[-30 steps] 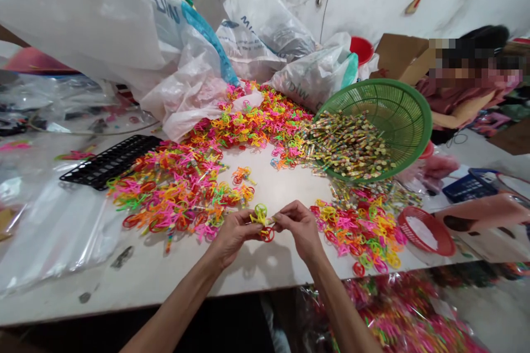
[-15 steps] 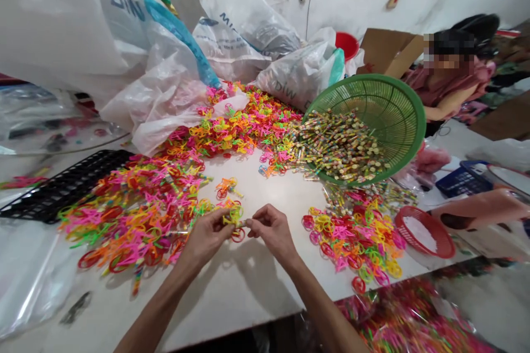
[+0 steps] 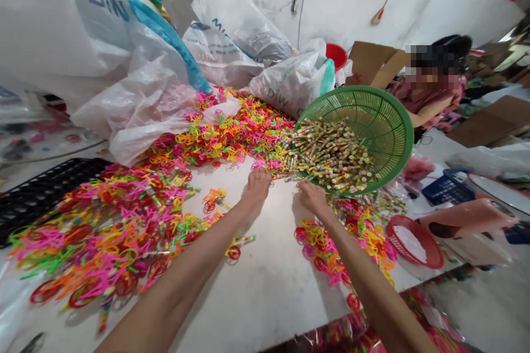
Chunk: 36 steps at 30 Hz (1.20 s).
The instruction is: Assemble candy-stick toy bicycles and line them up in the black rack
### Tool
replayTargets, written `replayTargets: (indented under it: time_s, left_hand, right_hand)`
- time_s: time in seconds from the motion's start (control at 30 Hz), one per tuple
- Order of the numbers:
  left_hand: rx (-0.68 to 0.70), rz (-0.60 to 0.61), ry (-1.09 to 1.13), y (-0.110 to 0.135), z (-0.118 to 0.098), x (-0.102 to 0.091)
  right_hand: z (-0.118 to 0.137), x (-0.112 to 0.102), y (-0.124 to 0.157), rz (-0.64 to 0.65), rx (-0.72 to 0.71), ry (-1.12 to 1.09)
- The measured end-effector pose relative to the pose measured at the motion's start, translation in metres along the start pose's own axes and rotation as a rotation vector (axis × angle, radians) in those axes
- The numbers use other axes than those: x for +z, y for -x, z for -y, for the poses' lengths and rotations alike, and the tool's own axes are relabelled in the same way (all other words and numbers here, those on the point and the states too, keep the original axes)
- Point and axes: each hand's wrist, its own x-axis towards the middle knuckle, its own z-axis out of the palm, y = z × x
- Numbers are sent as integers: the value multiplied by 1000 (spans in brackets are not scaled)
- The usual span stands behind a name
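On the white desk (image 3: pixel 265 287), a green plastic basket (image 3: pixel 408 143) lies tilted, spilling colourful sticks (image 3: pixel 331 154) within reach of the left hand (image 3: pixel 256 187) and right hand (image 3: pixel 312 198) at the pile's edge, neither grip clearly apart or together.

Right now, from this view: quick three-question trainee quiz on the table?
1. True or false: the green plastic basket sits flat on its base.
2. What lies heaped in its mouth? A) bright plastic loops B) short multicoloured sticks C) metal screws
3. Which is nearer the red basket: the left hand or the right hand?

Key: 1 false; 2 B; 3 right hand.
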Motion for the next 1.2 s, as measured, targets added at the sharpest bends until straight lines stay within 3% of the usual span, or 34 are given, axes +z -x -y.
replayTargets:
  time_s: [0.07,0.2,0.23,0.33,0.47,0.6,0.93,1.2]
  left_hand:
    - [-51,13,115,2,3,-1]
    - [-159,98,426,32,10,-21]
    - [-182,139,520,45,11,-26]
    - [-254,249,783,88,12,-34]
    - [-331,307,988,137,10,-39]
    - [-328,307,1140,159,9,-47]
    - [-296,413,1210,173,15,-55]
    - [-261,382,1017,176,20,-58]
  right_hand:
    - [8,3,14,19,44,-267]
    - [28,9,52,157,221,-1403]
    - [34,10,62,195,241,-1601]
    - [51,9,88,270,274,-1877]
    - [67,4,111,248,293,-1899]
    - [73,1,124,321,243,-1838]
    - [81,0,136,442,197,-1841]
    - [97,-3,152,203,79,-1652]
